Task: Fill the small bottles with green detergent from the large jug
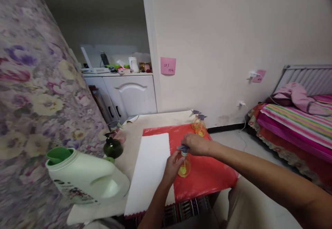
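My left hand (172, 167) wraps body of small orange spray bottle (184, 168), fingers closed round it. My right hand (196, 144) at 12 o'clock of it, fingers clamped on grey trigger cap (183, 149). Bottle upright on red sheet (207, 173), white mat (151, 170) at 9 o'clock. Judged light, thin plastic, smooth, maybe slippery; best held at belly and neck. Two more spray bottles (199, 123) at 12 o'clock, well apart.
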A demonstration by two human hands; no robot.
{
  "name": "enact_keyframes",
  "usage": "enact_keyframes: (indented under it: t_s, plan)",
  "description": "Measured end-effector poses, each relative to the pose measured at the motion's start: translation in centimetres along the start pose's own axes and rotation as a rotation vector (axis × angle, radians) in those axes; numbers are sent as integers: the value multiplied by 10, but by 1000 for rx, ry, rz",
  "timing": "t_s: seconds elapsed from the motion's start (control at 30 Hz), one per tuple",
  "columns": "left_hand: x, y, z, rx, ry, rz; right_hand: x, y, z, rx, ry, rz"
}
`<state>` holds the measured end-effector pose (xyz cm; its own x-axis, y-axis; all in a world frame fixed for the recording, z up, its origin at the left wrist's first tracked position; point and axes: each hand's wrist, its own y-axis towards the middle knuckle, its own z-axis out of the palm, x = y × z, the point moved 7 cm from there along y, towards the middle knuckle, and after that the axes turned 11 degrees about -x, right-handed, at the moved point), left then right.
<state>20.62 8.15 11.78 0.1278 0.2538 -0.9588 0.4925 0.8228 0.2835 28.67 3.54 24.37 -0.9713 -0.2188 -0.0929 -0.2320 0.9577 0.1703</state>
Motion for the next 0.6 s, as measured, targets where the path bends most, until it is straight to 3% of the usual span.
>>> enact_keyframes:
  t_s: [0.43,0.6]
  plan:
    - [-2,5,-3,2,-20,-27,6,4,-9,-13,-36,2]
    - [11,15,-22,-121,108,-97,10,7,-20,-23,-102,38]
